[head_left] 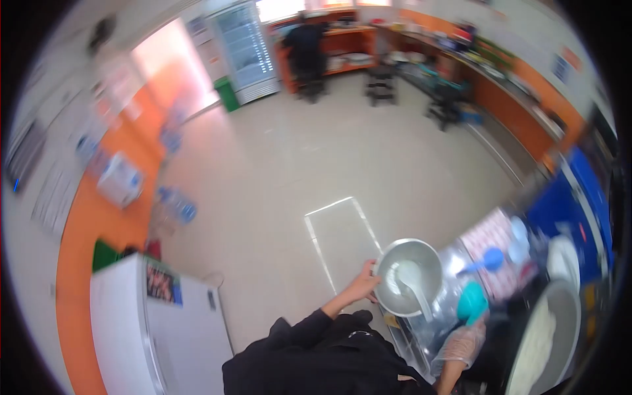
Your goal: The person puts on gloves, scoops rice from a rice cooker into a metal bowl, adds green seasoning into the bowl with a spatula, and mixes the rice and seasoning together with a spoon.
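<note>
Metal bowl (426, 268) in left hand (364, 284), teal scoop (473, 301) in right hand (463, 343)

Left hand (362, 286) partly hidden (behind metal bowl (431, 264))

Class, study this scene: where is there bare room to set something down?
Most room: the floor, between the white fridge and the metal bowl. On the counter, a small shiny patch between bowl and patterned sheet looks bare. It is crowded where the gloved right hand and teal scoop sit near the large pot.
</note>
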The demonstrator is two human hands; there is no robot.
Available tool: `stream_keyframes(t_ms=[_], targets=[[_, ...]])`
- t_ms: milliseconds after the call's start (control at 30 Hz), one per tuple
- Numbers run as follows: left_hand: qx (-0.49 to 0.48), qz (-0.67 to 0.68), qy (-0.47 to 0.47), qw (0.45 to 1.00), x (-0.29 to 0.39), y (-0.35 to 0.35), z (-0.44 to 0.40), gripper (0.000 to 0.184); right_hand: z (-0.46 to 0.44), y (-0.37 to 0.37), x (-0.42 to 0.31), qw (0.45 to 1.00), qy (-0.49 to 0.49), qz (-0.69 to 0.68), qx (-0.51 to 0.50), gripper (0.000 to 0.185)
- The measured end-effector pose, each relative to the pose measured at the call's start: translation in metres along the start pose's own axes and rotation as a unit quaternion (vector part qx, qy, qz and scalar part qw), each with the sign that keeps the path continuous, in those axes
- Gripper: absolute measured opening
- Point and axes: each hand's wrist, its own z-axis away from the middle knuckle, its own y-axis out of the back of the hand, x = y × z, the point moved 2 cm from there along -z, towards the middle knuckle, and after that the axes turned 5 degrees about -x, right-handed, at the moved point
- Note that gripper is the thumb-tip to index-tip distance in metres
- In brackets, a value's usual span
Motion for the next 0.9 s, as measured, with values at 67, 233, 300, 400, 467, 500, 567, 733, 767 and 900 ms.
stream_keyframes(t_ms=[67, 233, 300, 400, 467, 500, 567, 733, 767, 900], targets=[[0.010, -0.060, -0.021, 0.998, 0.006, -0.007, -0.008, 0.059, 0.022, 0.039, -0.011, 1.000, 0.012, -0.019, 0.017, 0.054], [-0.130, -0.094, 0.010, 0.987, 0.034, -0.046, -0.013, 0.055, 0.065, 0.155, -0.023, 0.977, -0.054, -0.208, 0.005, 0.056], [-0.162, -0.101, 0.045, 0.981, 0.031, -0.063, -0.018, 0.053, 0.078, 0.197, -0.020, 0.975, -0.070, -0.203, 0.047, 0.055], [-0.198, -0.116, 0.079, 0.970, 0.026, -0.077, -0.032, 0.053, 0.088, 0.237, 0.010, 0.977, -0.051, 0.102, 0.180, 0.043], [-0.217, -0.143, 0.086, 0.962, 0.010, -0.092, -0.052, 0.054, 0.062, 0.263, 0.046, 0.979, -0.130, 0.109, 0.114, 0.037], [-0.223, -0.148, 0.095, 0.959, 0.001, -0.098, -0.060, 0.056, 0.040, 0.276, 0.075, 0.981, -0.180, 0.058, 0.051, 0.034], [-0.236, -0.154, 0.107, 0.953, -0.013, -0.103, -0.073, 0.059, 0.009, 0.272, 0.140, 0.984, -0.134, 0.119, 0.006, 0.030], [-0.171, -0.396, -0.011, 0.902, 0.012, -0.107, -0.059, 0.052, -0.041, 0.244, 0.239, 0.896, -0.235, 0.327, -0.187, 0.025], [-0.121, -0.488, -0.053, 0.863, 0.033, -0.112, -0.045, 0.053, -0.043, 0.236, 0.254, 0.875, -0.243, 0.370, -0.197, 0.026], [-0.155, -0.428, -0.281, 0.845, 0.089, -0.154, -0.028, 0.065, -0.044, 0.206, 0.262, 0.838, -0.242, 0.450, -0.193, 0.026]])
